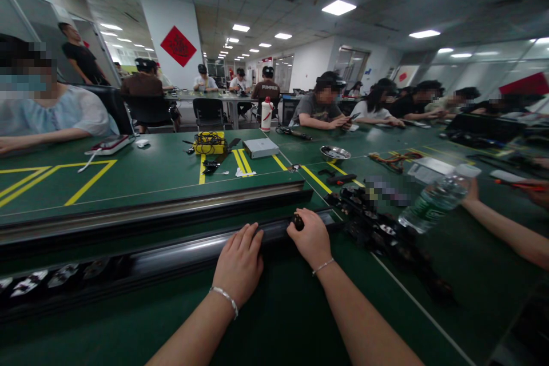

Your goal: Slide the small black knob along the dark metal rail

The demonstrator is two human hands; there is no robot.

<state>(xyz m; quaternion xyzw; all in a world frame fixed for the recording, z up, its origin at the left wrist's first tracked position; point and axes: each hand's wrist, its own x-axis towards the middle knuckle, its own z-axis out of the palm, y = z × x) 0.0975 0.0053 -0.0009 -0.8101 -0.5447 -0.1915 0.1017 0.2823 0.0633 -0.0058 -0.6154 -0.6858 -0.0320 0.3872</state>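
Observation:
A long black rail (180, 250) with a glossy, channel-like top lies across the green table in front of me. My left hand (240, 263) is laid over this rail, its fingers close together across the top and the thumb along the near side. Further right, my right hand (312, 237) is closed around a small dark rounded part (298, 221), held over the rail near its right end. What this part is cannot be made out. Several shiny silver-and-black pieces (30, 283) sit in the rail's left end.
Behind lies a second long rail (150, 206). To the right are a dark cluster of parts (386, 229) and a water bottle (437, 197) near another person's arm (506, 229). A metal bowl (335, 153), a grey box (261, 147) and a yellow box with cables (209, 142) stand farther back.

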